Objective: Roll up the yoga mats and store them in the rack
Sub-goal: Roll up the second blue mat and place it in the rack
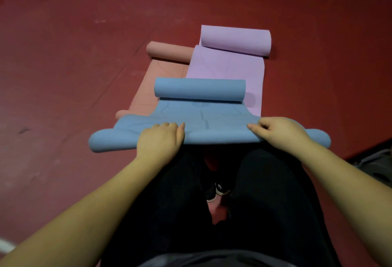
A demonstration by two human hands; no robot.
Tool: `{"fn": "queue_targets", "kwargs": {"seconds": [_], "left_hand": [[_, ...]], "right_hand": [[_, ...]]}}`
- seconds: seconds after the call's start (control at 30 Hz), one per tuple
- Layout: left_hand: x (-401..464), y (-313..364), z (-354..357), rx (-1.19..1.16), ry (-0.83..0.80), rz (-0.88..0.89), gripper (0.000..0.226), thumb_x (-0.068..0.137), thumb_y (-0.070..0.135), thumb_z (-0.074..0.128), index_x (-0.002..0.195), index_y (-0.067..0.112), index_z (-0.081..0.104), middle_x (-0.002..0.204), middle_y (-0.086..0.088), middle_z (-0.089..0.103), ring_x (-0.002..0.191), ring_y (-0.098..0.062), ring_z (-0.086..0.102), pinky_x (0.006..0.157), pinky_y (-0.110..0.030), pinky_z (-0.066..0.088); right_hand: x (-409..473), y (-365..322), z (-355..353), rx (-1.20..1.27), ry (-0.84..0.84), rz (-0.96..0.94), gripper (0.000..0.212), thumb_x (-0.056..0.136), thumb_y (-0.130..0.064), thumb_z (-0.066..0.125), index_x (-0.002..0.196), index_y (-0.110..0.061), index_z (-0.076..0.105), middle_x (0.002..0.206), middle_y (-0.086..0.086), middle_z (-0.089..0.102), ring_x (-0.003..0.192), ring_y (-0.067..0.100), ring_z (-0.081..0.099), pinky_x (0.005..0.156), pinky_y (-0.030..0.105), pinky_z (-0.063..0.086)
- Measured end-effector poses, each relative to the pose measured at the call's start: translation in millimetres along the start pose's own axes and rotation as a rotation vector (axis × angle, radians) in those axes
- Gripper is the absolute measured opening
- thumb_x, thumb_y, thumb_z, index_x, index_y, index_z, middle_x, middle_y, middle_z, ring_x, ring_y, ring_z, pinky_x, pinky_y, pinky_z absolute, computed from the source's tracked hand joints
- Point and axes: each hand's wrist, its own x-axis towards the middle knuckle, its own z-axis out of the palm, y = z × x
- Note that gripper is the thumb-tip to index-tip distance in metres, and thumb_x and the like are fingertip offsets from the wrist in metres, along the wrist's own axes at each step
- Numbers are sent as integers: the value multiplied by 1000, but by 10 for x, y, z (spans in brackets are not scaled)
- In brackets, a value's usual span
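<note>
A blue yoga mat (203, 118) lies on the red floor in front of me, curled into a roll at its far end and at its near end. My left hand (160, 139) rests on top of the near roll with fingers curled over it, left of centre. My right hand (280, 131) grips the same roll right of centre, fingers bent round its front. Behind lie a purple mat (229, 63), rolled at its far end, and a pink mat (167, 51), partly under the others, with a roll at its far end too.
Dark red floor (74, 65) spreads all around the mats. My legs in black trousers and a black shoe (216, 191) are below the blue roll. A dark object (375, 167) sits at the right edge. No rack is in view.
</note>
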Motion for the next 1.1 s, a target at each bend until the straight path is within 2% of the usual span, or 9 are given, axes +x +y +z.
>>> {"fn": "queue_targets", "kwargs": {"seconds": [0.07, 0.17, 0.27, 0.37, 0.43, 0.57, 0.73, 0.83, 1.1], "left_hand": [[86, -30, -157, 137, -51, 96, 14, 88, 15, 66, 86, 2, 68, 59, -14, 57, 43, -33, 56, 39, -31, 37], [333, -27, -466, 183, -177, 66, 34, 101, 13, 42, 135, 6, 47, 113, -16, 62, 96, -37, 63, 65, -39, 43], [553, 32, -652, 93, -567, -135, 39, 104, 20, 29, 138, 10, 45, 141, -16, 48, 125, -37, 49, 99, -48, 38], [527, 81, -394, 78, -704, -155, 41, 105, 27, 32, 137, 10, 52, 144, -13, 49, 130, -35, 48, 107, -48, 37], [433, 111, -252, 57, -761, -230, 44, 103, 28, 36, 144, 18, 46, 151, -10, 43, 134, -35, 44, 110, -49, 35], [205, 134, -68, 61, -531, -230, 43, 105, 27, 26, 132, 15, 57, 134, -10, 59, 120, -33, 56, 96, -40, 42], [103, 139, -9, 146, -192, -171, 42, 102, 29, 37, 100, 10, 75, 102, -7, 67, 104, -31, 54, 75, -35, 27], [180, 109, -4, 71, -246, -197, 41, 102, 30, 36, 100, 10, 73, 105, -9, 65, 101, -32, 57, 72, -33, 28], [331, 60, -6, -8, -203, -221, 26, 100, 25, 42, 77, 16, 46, 89, -9, 64, 70, -28, 44, 52, -32, 25]], "right_hand": [[68, -63, -162, -60, -62, -12, 55, 96, -59, 42, 67, -14, 53, 66, 3, 52, 75, 28, 52, 62, 37, 34], [145, -127, -511, -55, -165, 16, 53, 98, -60, 38, 64, -23, 52, 71, -1, 52, 80, 26, 52, 69, 32, 35], [200, -62, -629, 84, -322, 125, 51, 92, -67, 44, 75, -25, 66, 88, -3, 63, 87, 21, 59, 79, 30, 41], [244, 6, -387, -7, -472, 132, 47, 92, -66, 46, 93, -25, 69, 106, -1, 64, 98, 21, 59, 91, 32, 43], [242, 8, -217, -112, -471, 89, 45, 95, -62, 44, 78, -22, 57, 90, -1, 58, 93, 23, 53, 82, 32, 40], [138, 34, -64, -109, -327, 98, 47, 93, -58, 53, 65, -21, 45, 71, -3, 47, 75, 21, 48, 63, 34, 34], [91, 42, 51, -114, -120, 18, 49, 91, -54, 57, 57, -23, 43, 76, -6, 44, 85, 19, 41, 69, 32, 33], [97, 39, 63, -97, -10, 76, 48, 92, -52, 57, 60, -18, 46, 61, -1, 48, 67, 21, 47, 55, 35, 31], [258, 72, 18, -89, 42, -40, 52, 88, -60, 57, 54, -23, 47, 71, -3, 49, 74, 19, 47, 60, 34, 31]]}}
